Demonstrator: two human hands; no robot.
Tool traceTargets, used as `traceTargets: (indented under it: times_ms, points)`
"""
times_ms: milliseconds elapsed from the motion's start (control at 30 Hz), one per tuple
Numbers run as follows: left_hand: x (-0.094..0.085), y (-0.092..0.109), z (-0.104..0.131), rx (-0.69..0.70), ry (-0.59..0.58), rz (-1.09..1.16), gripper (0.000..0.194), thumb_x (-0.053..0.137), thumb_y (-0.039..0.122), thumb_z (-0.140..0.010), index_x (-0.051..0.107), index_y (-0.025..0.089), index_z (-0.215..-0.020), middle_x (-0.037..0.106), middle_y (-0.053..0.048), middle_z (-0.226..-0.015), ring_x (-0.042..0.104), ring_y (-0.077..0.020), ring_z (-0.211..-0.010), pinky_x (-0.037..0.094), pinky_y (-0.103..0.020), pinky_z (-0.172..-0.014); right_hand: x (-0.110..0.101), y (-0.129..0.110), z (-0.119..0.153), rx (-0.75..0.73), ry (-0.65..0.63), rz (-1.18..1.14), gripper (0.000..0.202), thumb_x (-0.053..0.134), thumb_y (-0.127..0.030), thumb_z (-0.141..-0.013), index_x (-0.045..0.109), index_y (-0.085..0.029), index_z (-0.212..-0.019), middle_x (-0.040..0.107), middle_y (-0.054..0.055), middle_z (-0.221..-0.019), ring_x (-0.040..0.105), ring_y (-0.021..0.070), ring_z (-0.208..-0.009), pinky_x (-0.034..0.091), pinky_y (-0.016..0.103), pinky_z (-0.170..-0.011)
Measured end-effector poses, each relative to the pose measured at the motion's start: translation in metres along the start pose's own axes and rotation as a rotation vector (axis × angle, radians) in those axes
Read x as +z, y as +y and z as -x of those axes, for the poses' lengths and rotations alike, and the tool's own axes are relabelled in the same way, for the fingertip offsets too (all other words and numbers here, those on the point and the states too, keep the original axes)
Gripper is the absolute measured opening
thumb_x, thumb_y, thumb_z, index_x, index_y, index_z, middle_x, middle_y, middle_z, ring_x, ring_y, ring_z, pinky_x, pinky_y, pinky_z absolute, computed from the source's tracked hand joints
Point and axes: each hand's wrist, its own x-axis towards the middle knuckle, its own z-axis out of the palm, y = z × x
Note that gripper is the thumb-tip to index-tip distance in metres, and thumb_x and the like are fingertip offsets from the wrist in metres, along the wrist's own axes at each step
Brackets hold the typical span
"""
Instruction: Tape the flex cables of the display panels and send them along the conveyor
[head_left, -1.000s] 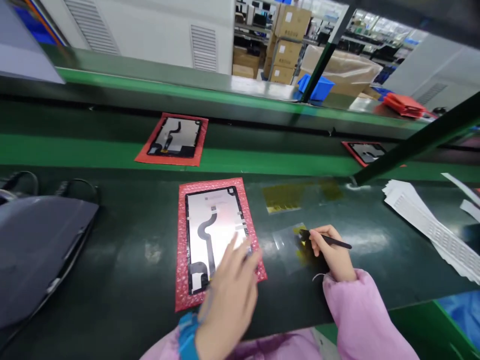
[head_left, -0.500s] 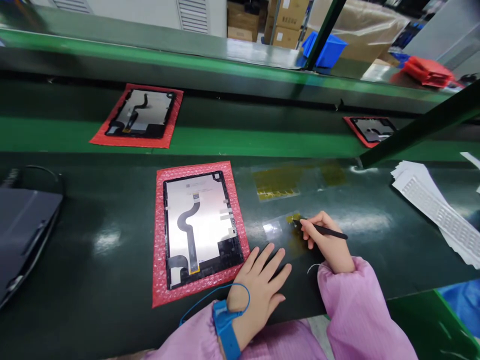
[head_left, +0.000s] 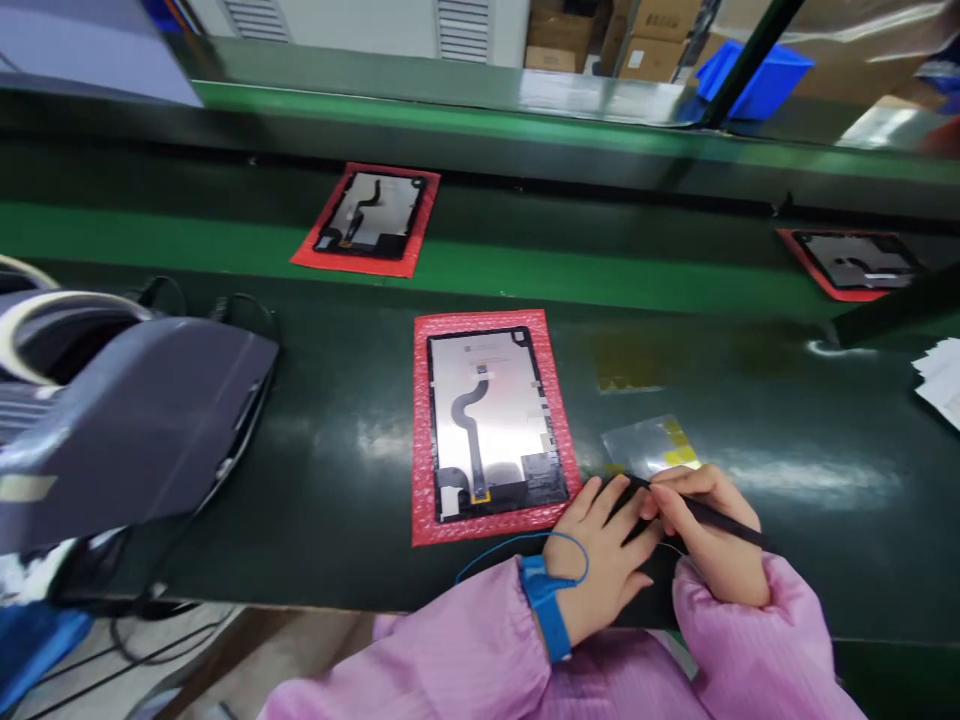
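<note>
My right hand [head_left: 716,530] is closed round slim black tweezers [head_left: 720,522], whose tip points left. Close to that tip is a small yellow piece of tape [head_left: 615,469]. My left hand [head_left: 600,550] is palm down with fingers spread, its fingertips at the lower right corner of a red bubble-wrap bag [head_left: 421,420]. On this bag rests a tablet screen [head_left: 495,430], back side up, with a dark curved flex cable [head_left: 471,425]. A clear sheet with yellow tape squares [head_left: 679,440] lies just beyond my right hand. A blue wrist strap [head_left: 546,608] circles my left wrist.
Two more screens on red bags, one at back left [head_left: 382,215] and one at back right [head_left: 855,262], lie on the green strip. A dark grey machine [head_left: 150,410] with cables stands left. White paper sheets [head_left: 941,385] are at the right edge, near a dark post [head_left: 900,305].
The view has swung left, bringing in more of the grey machine. My right hand has brought the tweezers from the tape sheet towards my left hand, which stays spread by the red bag.
</note>
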Motion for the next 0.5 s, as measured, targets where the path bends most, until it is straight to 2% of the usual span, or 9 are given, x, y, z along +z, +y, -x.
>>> traceTargets:
  times_ms: [133,233,300,367,433,500]
  points:
    - [-0.006,0.001,0.017,0.058,0.035,0.002,0.038,0.055,0.033,-0.102,0.058,0.021,-0.138,0.059,-0.007,-0.149,0.044,-0.0252,-0.146,0.035,-0.044,-0.123,0.028,-0.017,0.011,0.068,-0.094,-0.206,0.019,0.071,-0.025,-0.094,0.060,-0.024,-0.078,0.069,-0.002,-0.066,0.054,0.0091,-0.041,0.046,0.021,-0.041]
    - [-0.027,-0.008,0.049,0.109,0.090,0.053,0.026,0.049,0.026,-0.105,0.067,0.020,-0.123,0.071,-0.004,-0.130,0.057,-0.0196,-0.134,0.043,-0.036,-0.117,0.055,-0.029,0.021,0.153,-0.032,-0.301,0.023,0.071,-0.027,-0.095,0.057,-0.024,-0.077,0.067,-0.003,-0.063,0.053,0.0084,-0.039,0.042,0.018,-0.036]
    - [-0.049,-0.022,0.077,0.049,0.131,0.090,0.022,0.049,0.024,-0.106,0.071,0.023,-0.110,0.076,-0.001,-0.116,0.064,-0.0169,-0.124,0.050,-0.031,-0.108,0.073,-0.034,0.027,0.179,0.016,-0.321,0.026,0.072,-0.028,-0.094,0.055,-0.023,-0.075,0.066,-0.003,-0.062,0.055,0.0085,-0.040,0.042,0.016,-0.035]
    - [-0.071,-0.041,0.104,-0.073,0.192,0.092,0.022,0.050,0.019,-0.104,0.071,0.022,-0.108,0.077,-0.002,-0.112,0.066,-0.0183,-0.121,0.055,-0.033,-0.103,0.092,-0.036,0.032,0.197,0.031,-0.319,0.027,0.074,-0.028,-0.093,0.055,-0.023,-0.074,0.066,-0.003,-0.063,0.057,0.0088,-0.041,0.045,0.017,-0.036]
    - [-0.089,-0.062,0.125,-0.174,0.232,0.087,0.026,0.048,0.016,-0.103,0.068,0.021,-0.119,0.074,-0.006,-0.125,0.061,-0.0218,-0.131,0.054,-0.040,-0.109,0.108,-0.036,0.036,0.219,0.032,-0.310,0.027,0.074,-0.030,-0.092,0.055,-0.023,-0.073,0.067,-0.003,-0.062,0.059,0.0094,-0.042,0.048,0.018,-0.038]
    - [-0.098,-0.078,0.136,-0.218,0.256,0.090,0.029,0.048,0.016,-0.103,0.063,0.020,-0.128,0.069,-0.009,-0.135,0.054,-0.0239,-0.140,0.051,-0.046,-0.113,0.120,-0.036,0.038,0.237,0.035,-0.295,0.028,0.074,-0.032,-0.092,0.055,-0.023,-0.073,0.067,-0.004,-0.062,0.060,0.0101,-0.042,0.050,0.019,-0.040]
